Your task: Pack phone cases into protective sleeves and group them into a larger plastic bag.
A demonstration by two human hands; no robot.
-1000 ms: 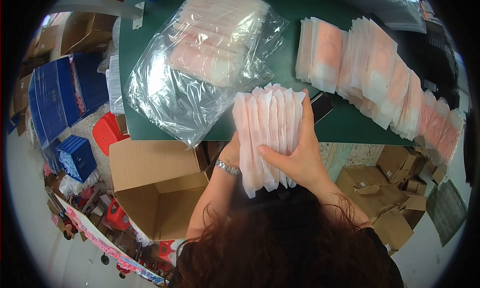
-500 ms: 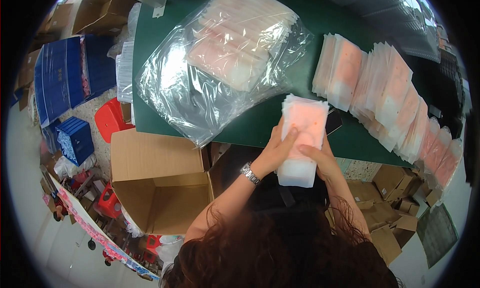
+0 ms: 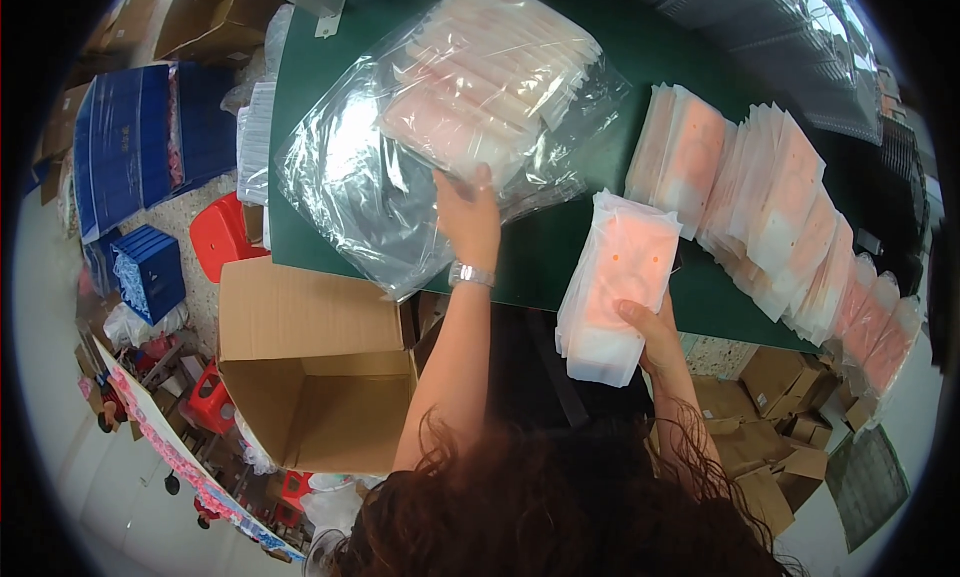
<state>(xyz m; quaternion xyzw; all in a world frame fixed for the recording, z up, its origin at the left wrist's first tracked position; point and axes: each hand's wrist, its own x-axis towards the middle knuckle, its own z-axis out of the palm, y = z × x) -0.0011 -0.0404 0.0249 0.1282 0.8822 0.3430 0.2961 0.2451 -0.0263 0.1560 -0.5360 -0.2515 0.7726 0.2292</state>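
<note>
My right hand (image 3: 655, 332) grips a stack of pale orange packets in frosted plastic sleeves (image 3: 620, 287), thumb across the front, just over the table's near edge. My left hand (image 3: 468, 217), with a metal watch on its wrist, is stretched forward over the large clear plastic bag (image 3: 370, 197). Its thumb and fingers are apart, at the near end of the packets inside the bag (image 3: 490, 77); whether they touch the film I cannot tell. To the right, several more bundles of the same packets (image 3: 760, 187) stand leaning in a row on the green table (image 3: 540, 257).
An open cardboard box (image 3: 340, 407) stands below the table's near edge, to my left. Beyond it are a red stool (image 3: 222, 239) and blue crates (image 3: 150, 272). Several cardboard boxes (image 3: 765, 427) lie at lower right. Clear plastic sheets (image 3: 745, 37) are piled at the far right.
My left hand has let go of the packet stack and moved forward and left to the clear bag. The stack has shifted slightly right and fanned out in my right hand.
</note>
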